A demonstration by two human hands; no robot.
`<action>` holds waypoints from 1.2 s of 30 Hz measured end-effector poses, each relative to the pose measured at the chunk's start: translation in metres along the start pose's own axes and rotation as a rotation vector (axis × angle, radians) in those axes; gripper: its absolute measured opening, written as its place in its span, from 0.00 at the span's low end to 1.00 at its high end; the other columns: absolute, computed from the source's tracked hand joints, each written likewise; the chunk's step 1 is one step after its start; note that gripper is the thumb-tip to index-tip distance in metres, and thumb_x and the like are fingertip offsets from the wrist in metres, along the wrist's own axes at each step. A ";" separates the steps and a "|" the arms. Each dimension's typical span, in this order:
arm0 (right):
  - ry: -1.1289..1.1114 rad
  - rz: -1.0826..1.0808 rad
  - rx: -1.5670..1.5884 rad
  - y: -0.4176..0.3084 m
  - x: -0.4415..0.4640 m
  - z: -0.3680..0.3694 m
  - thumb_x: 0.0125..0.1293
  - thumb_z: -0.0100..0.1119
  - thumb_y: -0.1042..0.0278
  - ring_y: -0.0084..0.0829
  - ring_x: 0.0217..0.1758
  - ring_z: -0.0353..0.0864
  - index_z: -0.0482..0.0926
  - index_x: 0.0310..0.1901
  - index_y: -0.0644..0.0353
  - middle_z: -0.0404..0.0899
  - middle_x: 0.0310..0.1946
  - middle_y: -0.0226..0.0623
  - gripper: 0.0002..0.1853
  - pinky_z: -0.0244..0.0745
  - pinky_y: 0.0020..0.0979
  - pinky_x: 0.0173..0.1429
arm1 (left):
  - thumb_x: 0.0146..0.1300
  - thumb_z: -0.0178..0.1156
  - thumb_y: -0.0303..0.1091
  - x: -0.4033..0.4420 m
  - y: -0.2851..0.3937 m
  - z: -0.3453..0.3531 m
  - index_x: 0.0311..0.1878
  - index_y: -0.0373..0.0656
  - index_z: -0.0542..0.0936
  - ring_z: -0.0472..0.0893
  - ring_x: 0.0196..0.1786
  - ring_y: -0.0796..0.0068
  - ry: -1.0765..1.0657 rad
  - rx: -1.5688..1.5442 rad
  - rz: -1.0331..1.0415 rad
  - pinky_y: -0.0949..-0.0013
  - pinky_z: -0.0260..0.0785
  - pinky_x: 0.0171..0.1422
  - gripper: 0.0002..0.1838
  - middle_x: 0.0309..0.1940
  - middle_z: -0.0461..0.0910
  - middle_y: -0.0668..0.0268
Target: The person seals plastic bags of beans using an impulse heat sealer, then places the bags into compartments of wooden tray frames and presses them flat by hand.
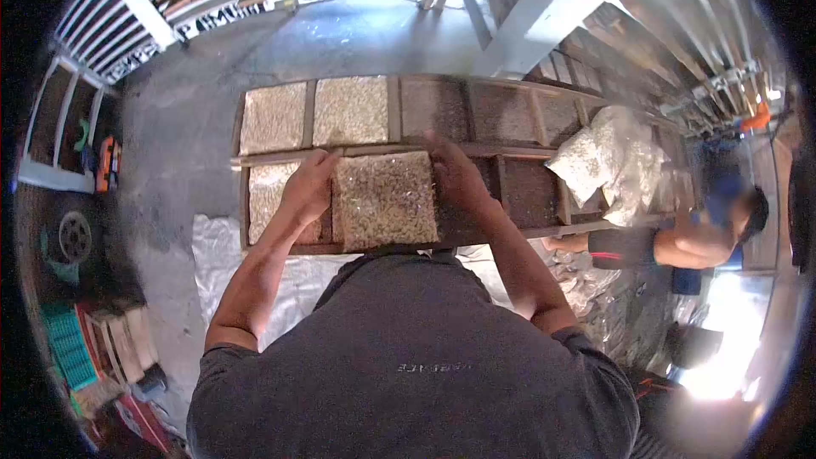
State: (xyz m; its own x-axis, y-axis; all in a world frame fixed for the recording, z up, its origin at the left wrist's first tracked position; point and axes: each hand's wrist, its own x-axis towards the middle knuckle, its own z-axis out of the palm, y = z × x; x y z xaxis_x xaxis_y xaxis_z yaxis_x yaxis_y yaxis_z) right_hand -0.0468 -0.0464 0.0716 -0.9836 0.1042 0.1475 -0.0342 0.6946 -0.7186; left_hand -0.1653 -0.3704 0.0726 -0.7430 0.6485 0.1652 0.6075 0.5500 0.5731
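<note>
A flat, clear plastic bag of pale beans (pixel 387 200) lies over the near row of a wooden rack (pixel 319 153), between my two hands. My left hand (pixel 308 189) grips its left side near the far corner. At the right edge, my right hand (pixel 461 177) holds the bag, with slightly blurred fingers reaching past its far corner. Similar bags fill far-row compartments: one bag (pixel 274 117) at the far left and another bag (pixel 351 110) beside it. Part of a further bag (pixel 270 195) shows in the near row, partly behind my left forearm.
Several filled bags (pixel 608 161) are heaped on the rack's right part. A person (pixel 701 234) is at the right, beside the rack. A white post (pixel 561 8) rises beyond it. Pale sheeting (pixel 217 259) covers floor near me; crates (pixel 72 344) stand lower left.
</note>
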 end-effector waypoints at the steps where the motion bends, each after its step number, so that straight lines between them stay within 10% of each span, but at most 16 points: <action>1: 0.002 -0.079 -0.097 0.002 0.006 -0.006 0.70 0.65 0.72 0.46 0.60 0.85 0.79 0.64 0.59 0.84 0.58 0.47 0.21 0.79 0.41 0.63 | 0.66 0.61 0.27 0.005 0.002 -0.006 0.59 0.40 0.77 0.81 0.54 0.44 -0.041 0.066 0.043 0.48 0.77 0.55 0.18 0.50 0.79 0.51; 7: 0.095 0.142 -0.005 -0.005 0.000 0.006 0.69 0.69 0.64 0.49 0.53 0.88 0.89 0.48 0.61 0.88 0.45 0.49 0.12 0.80 0.43 0.58 | 0.69 0.57 0.28 0.009 0.016 0.014 0.49 0.37 0.80 0.81 0.52 0.42 -0.059 0.080 -0.098 0.47 0.77 0.53 0.09 0.47 0.78 0.48; 12: -0.176 0.220 -0.208 -0.056 -0.034 0.009 0.70 0.68 0.51 0.57 0.59 0.83 0.76 0.66 0.65 0.83 0.54 0.59 0.31 0.78 0.47 0.60 | 0.75 0.57 0.41 -0.011 0.068 0.034 0.58 0.35 0.76 0.81 0.55 0.36 -0.061 0.201 -0.226 0.44 0.76 0.60 0.19 0.53 0.78 0.41; 17: -0.118 0.116 0.112 -0.033 -0.009 -0.017 0.71 0.62 0.64 0.59 0.60 0.82 0.74 0.65 0.64 0.82 0.55 0.60 0.24 0.76 0.49 0.62 | 0.74 0.59 0.44 0.031 0.089 0.087 0.61 0.36 0.75 0.83 0.52 0.37 0.219 -0.150 -0.166 0.44 0.76 0.56 0.22 0.52 0.81 0.41; 28: -0.338 0.358 -0.006 0.073 -0.056 -0.068 0.72 0.65 0.58 0.58 0.61 0.83 0.70 0.68 0.67 0.81 0.59 0.61 0.30 0.77 0.52 0.66 | 0.68 0.58 0.34 0.081 0.170 0.163 0.66 0.26 0.73 0.82 0.58 0.35 -0.501 0.122 -0.306 0.44 0.75 0.63 0.27 0.51 0.81 0.30; 32: -0.327 0.350 0.167 0.055 -0.058 -0.107 0.69 0.70 0.53 0.58 0.62 0.80 0.70 0.67 0.63 0.82 0.55 0.56 0.32 0.74 0.52 0.67 | 0.66 0.63 0.32 0.074 0.204 0.120 0.69 0.30 0.71 0.79 0.65 0.38 -0.284 -0.163 -0.597 0.48 0.75 0.68 0.30 0.65 0.74 0.34; 36: -0.302 -0.359 -0.319 0.074 -0.084 -0.148 0.65 0.71 0.56 0.52 0.65 0.74 0.81 0.53 0.63 0.79 0.51 0.48 0.22 0.70 0.52 0.69 | 0.63 0.66 0.32 0.018 0.229 0.085 0.60 0.36 0.80 0.68 0.77 0.39 -0.193 0.204 -0.250 0.47 0.68 0.76 0.22 0.76 0.64 0.41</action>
State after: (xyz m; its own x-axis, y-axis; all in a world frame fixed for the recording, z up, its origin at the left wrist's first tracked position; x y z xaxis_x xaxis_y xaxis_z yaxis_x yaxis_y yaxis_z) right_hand 0.0591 0.1019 0.1071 -0.9288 -0.3539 0.1102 -0.3667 0.8342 -0.4118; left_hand -0.0157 -0.1876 0.1383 -0.8209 0.5572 -0.1251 0.4716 0.7850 0.4017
